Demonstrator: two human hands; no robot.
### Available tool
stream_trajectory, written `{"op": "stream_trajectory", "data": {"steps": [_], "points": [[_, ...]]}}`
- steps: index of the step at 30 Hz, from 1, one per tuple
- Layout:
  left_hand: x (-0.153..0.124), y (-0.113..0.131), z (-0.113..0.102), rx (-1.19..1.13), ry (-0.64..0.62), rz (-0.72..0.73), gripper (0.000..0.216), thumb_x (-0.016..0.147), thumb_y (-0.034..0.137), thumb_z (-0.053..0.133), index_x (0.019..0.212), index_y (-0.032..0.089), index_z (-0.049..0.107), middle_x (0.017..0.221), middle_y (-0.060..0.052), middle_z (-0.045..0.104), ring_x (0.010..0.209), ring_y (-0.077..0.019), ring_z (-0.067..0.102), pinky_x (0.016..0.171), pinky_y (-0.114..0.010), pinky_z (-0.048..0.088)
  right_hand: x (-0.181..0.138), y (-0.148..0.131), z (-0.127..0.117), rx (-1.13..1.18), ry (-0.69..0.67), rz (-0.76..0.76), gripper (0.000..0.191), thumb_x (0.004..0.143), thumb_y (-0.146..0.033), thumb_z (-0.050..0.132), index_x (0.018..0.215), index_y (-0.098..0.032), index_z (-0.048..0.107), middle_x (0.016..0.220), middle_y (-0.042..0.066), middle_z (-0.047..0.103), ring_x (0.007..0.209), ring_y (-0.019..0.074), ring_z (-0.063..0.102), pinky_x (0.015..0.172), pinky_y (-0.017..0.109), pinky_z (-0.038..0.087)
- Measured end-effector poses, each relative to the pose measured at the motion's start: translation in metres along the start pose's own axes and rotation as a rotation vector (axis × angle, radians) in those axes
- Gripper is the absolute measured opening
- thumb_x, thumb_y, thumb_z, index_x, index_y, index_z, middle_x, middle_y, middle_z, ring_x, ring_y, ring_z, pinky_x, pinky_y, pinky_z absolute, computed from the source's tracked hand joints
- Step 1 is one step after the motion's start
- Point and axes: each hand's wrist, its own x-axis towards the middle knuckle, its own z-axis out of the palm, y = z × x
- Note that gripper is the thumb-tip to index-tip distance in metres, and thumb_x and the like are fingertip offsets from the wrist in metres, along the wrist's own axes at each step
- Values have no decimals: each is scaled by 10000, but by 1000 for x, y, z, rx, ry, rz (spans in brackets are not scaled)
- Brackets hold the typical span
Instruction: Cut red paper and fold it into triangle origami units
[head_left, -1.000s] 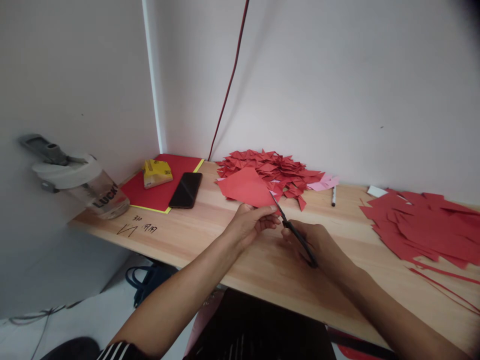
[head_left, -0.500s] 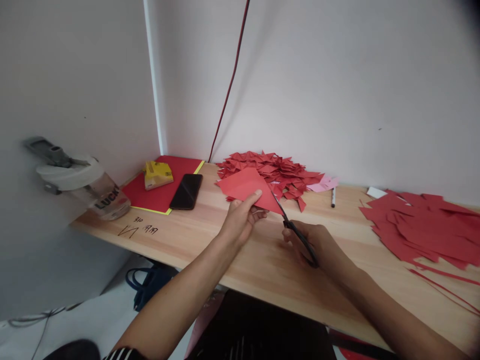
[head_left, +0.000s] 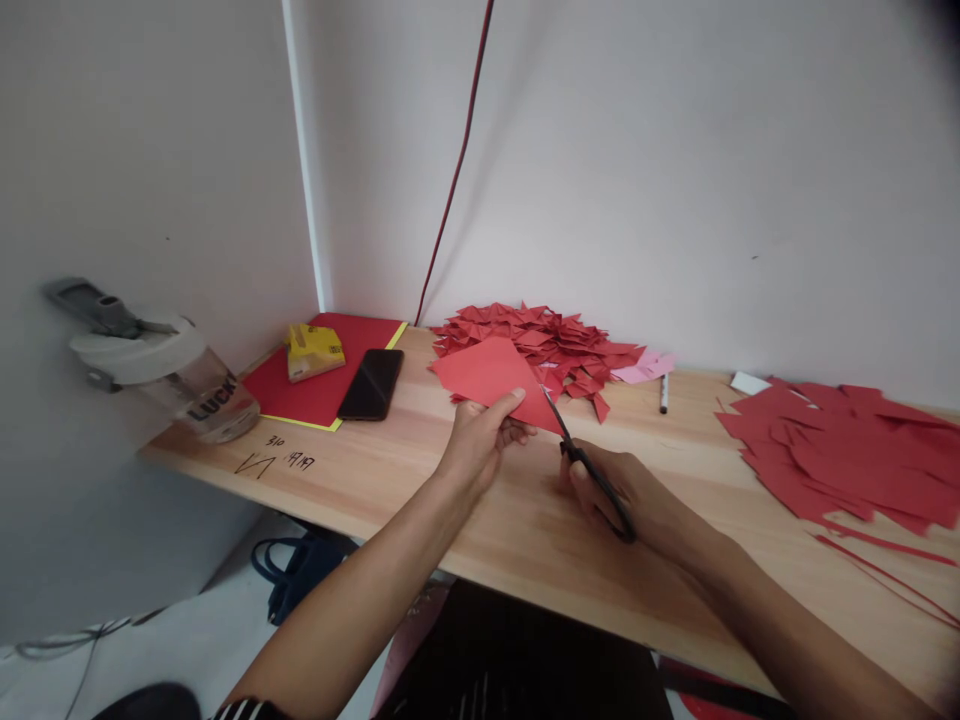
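Note:
My left hand (head_left: 484,432) pinches a sheet of red paper (head_left: 487,372), thumb on top and fingers beneath, above the wooden desk. My right hand (head_left: 611,487) is closed round the black handles of a pair of scissors (head_left: 598,482). The scissor blades lie at the right edge of the red paper, pointing up and away from me. Just behind the held sheet is a heap of cut red paper pieces (head_left: 585,350). Whether the blades are fully closed is hard to make out.
A stack of red paper (head_left: 862,450) with thin strips lies at the right. Near it are a white-and-black marker (head_left: 664,393) and pink paper (head_left: 645,368). On the left stand a bottle (head_left: 217,400), a phone (head_left: 373,384) and a yellow packet (head_left: 315,350) on red sheets (head_left: 300,400).
The scissors in my right hand have shifted slightly left and down along the paper's right edge, and the grip has closed a little. The left hand holds the sheet almost still.

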Motion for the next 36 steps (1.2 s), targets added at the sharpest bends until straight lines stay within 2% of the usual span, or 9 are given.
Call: {"op": "stream_trajectory", "data": {"steps": [8,13,20,29,36], "points": [[-5,-1,5,136,-34,33,287,667,354,744,671,91,631,519,-52,632,443,-123,585,449,-214,422,-3,-11,-2,39,-5,13,433,907,-514,416,579,-234,375,476,-2,481,463,146,436,486,294,374],[-6,-1,6,163,-47,31,346,653,407,751,689,80,641,536,-67,646,459,-138,602,474,-227,457,-1,-7,0,47,15,17,420,896,-517,447,594,-226,417,494,-5,506,477,141,463,492,281,384],[-5,-2,6,177,-59,14,375,643,423,756,689,69,643,537,-88,646,472,-151,612,479,-238,466,2,7,4,44,46,22,418,944,-505,395,701,-192,530,480,-20,514,450,117,472,477,250,373],[-5,-2,5,165,-63,9,379,634,423,761,683,67,641,533,-89,646,456,-141,596,491,-246,476,3,8,6,67,77,127,380,932,-465,443,681,-190,522,418,-48,481,380,83,412,388,216,281],[-4,-4,4,149,-63,-5,370,646,407,764,723,62,652,547,-88,656,478,-153,619,496,-241,476,2,5,6,96,77,145,355,916,-455,465,679,-193,507,414,-59,462,364,78,399,384,208,290]]}}
